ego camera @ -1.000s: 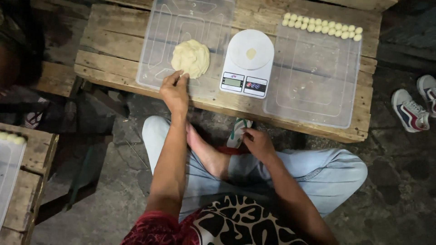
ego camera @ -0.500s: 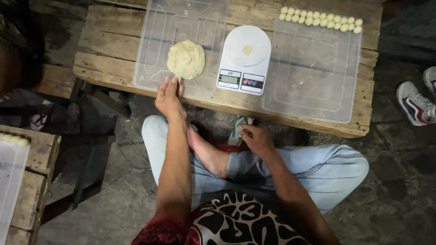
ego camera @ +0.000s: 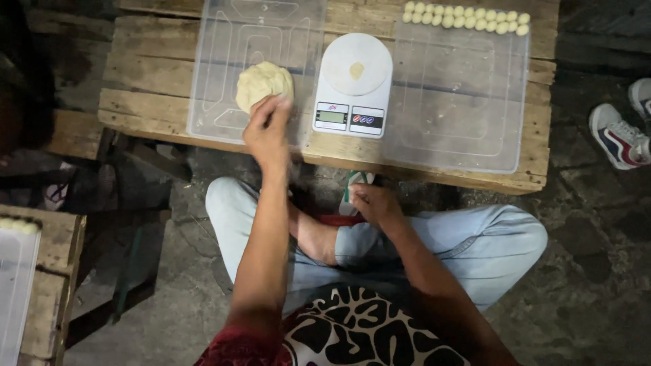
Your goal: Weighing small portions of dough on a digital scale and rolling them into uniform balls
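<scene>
Crates at the left edge: a wooden one bearing a clear plastic sheet (ego camera: 15,285) with pale dough balls (ego camera: 17,225), all cut off by the frame. Wooden pallet table (ego camera: 146,81) across the top, its far side out of view. Left hand (ego camera: 266,130) raised over the near edge of the left clear tray lid (ego camera: 213,88); its fingers (ego camera: 271,108) are curled and touch the near side of the dough lump (ego camera: 264,83), which lies on that lid just beyond the fingertips. The hand is motion-blurred, so whether the fingers pinch dough or merely rest against it cannot be told. Just to the right of those fingers stands a white digital kitchen scale (ego camera: 352,85) with a small dough piece (ego camera: 357,70) on its platform. Right hand (ego camera: 373,202) lies low, below the table edge beside the crossed leg; its fingers are bent together, close to a green-and-white object (ego camera: 352,186) that is mostly hidden, and any grip is unclear. Further right, a second clear tray lid (ego camera: 461,115) carries rows of small dough balls (ego camera: 466,18) at its far edge. Sneakers (ego camera: 620,132) at the right margin, partly cropped.
</scene>
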